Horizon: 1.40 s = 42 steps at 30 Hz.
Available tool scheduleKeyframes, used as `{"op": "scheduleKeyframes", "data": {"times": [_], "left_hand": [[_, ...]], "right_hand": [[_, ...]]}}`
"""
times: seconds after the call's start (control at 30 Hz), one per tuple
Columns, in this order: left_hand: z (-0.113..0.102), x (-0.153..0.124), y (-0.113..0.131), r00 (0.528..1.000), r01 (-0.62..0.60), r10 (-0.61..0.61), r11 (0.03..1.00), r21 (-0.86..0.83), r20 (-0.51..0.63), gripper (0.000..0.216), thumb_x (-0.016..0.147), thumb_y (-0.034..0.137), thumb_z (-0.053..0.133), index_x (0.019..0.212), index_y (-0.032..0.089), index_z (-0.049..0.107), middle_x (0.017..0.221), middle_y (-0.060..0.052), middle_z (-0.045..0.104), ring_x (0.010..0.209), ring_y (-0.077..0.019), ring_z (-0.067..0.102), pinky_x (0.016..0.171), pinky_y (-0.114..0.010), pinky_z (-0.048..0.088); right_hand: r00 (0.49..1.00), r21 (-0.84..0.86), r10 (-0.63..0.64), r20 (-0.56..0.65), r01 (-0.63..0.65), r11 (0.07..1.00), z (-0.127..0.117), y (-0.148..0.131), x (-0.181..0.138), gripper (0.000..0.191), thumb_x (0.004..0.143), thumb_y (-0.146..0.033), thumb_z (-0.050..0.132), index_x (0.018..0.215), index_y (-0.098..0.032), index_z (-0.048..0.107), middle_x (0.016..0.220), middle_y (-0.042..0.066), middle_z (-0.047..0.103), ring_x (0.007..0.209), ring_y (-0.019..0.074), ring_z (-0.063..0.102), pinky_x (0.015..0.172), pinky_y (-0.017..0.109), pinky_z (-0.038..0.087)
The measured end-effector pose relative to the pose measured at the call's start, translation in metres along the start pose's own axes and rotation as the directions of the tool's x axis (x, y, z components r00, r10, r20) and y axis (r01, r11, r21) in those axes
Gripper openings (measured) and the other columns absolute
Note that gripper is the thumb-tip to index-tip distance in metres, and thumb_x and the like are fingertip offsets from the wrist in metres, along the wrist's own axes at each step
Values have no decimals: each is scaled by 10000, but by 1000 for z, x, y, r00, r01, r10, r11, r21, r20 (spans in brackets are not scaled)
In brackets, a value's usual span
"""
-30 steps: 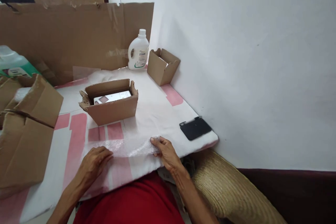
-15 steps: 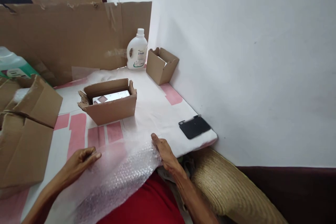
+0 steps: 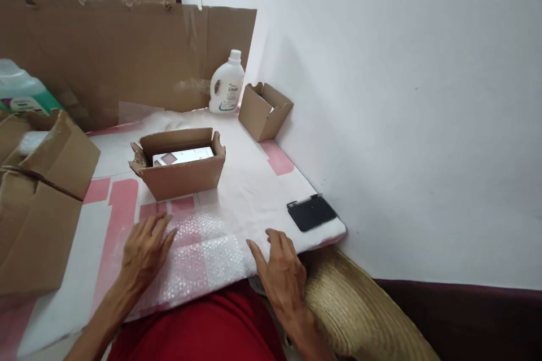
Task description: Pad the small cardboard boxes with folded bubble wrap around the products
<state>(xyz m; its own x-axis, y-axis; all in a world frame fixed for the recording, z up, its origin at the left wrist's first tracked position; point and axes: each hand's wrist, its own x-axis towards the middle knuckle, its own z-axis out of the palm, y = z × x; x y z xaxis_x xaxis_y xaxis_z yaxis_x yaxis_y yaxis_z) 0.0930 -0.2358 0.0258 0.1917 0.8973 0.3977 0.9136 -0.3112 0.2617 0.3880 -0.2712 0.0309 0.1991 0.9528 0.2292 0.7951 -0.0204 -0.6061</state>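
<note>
- Bubble wrap (image 3: 199,256) lies spread on the cloth-covered table (image 3: 249,177), along its front edge, just in front of the open cardboard box (image 3: 182,180) with a white carton (image 3: 184,156) inside.
- Left hand (image 3: 144,251) rests palm down at the wrap's left end, fingers loosely spread, gripping nothing.
- Right hand (image 3: 282,276) is at the other end, thumb wide of the fingers; whether its fingertips touch the plastic, I cannot tell.
- Sliding looks the likeliest trouble: the sheet is light and close to the edge, so a pull towards the red garment (image 3: 199,330) could drag it off.
- Hard pressing could burst bubbles or ruck the cloth underneath.
- An uneven pull might skew the sheet along its crosswise crease.
- A wide rightward sweep could knock the flat black case (image 3: 311,214) near the table corner.
</note>
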Motion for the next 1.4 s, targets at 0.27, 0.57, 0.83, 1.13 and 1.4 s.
{"op": "scheduleKeyframes", "data": {"times": [0.27,0.57,0.83,1.13,1.4], "left_hand": [[73,-59,11,999,4,-3,999,-33,49,533,863,312,550,1395,298,575,1471,-115,578,1403,-354,470,1155,-554,350],[59,-53,-8,989,127,-137,980,150,55,684,958,441,375,1531,67,379,1589,-217,397,1513,-341,297,1228,-539,219],[19,-74,-45,925,338,-370,908,248,92,839,928,635,247,1536,71,370,1626,-212,328,1541,-352,220,1222,-564,190],[-12,-103,-69,962,271,-270,949,162,-27,708,978,516,312,1554,104,314,1544,-270,416,1491,-406,320,1121,-622,369],[-13,-149,-33,981,-193,181,954,230,70,726,934,438,503,1584,202,284,1517,-173,504,1387,-332,485,1129,-458,373]], "right_hand": [[664,408,-670,332,540,736,102,-92,-12,840,947,-604,567,1593,-157,272,1647,139,308,1515,305,286,1249,484,246],[775,91,-489,400,497,863,113,-36,17,830,935,-654,550,1585,-190,321,1660,165,236,1549,351,177,1237,597,162],[857,-149,-261,443,358,922,84,9,46,847,963,-711,418,1618,-210,223,1690,119,91,1570,307,69,1254,537,99],[915,-260,-294,277,366,893,55,36,30,874,969,-656,472,1574,-46,310,1630,240,277,1539,373,204,1220,578,225],[607,-72,-674,420,763,642,31,57,-19,610,986,-285,493,1544,-71,374,1579,181,422,1502,324,314,1201,548,312]]}}
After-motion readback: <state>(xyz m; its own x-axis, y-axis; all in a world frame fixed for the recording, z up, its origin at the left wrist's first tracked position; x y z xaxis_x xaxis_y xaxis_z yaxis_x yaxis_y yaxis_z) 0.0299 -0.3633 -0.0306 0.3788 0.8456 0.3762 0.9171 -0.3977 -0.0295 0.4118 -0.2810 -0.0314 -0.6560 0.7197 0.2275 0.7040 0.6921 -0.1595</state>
